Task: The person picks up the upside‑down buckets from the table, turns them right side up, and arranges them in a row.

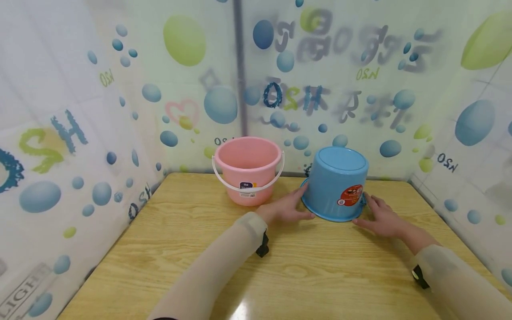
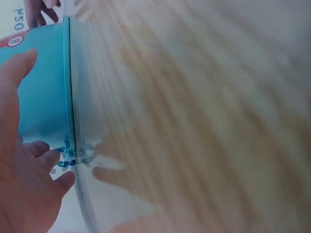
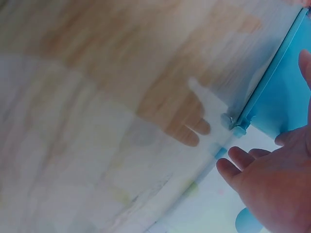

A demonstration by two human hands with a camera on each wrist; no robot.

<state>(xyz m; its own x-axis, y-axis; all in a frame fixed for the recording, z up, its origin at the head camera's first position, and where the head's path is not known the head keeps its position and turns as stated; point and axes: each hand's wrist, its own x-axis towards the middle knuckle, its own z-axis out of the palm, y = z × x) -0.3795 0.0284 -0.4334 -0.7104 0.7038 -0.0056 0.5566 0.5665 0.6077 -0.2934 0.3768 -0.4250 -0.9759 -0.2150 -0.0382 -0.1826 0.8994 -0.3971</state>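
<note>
A blue bucket [image 1: 332, 186] stands upside down on the table, its rim on the wood and a red label on its side. My left hand [image 1: 286, 209] is at its left side, thumb and fingers spread near the rim. On the other side, my right hand [image 1: 384, 220] has its fingers apart beside the bucket. In the left wrist view the left thumb lies in front of the blue wall [image 2: 46, 92]. The right wrist view shows loosely extended fingers [image 3: 238, 158] near the rim; whether either hand touches the bucket I cannot tell.
An upright pink bucket [image 1: 234, 178] with a white handle [image 1: 222, 178] stands to the left of the blue one, behind my left forearm. The glossy wooden table [image 1: 168, 231] is bordered at the back and sides by patterned curtains [image 1: 192, 146].
</note>
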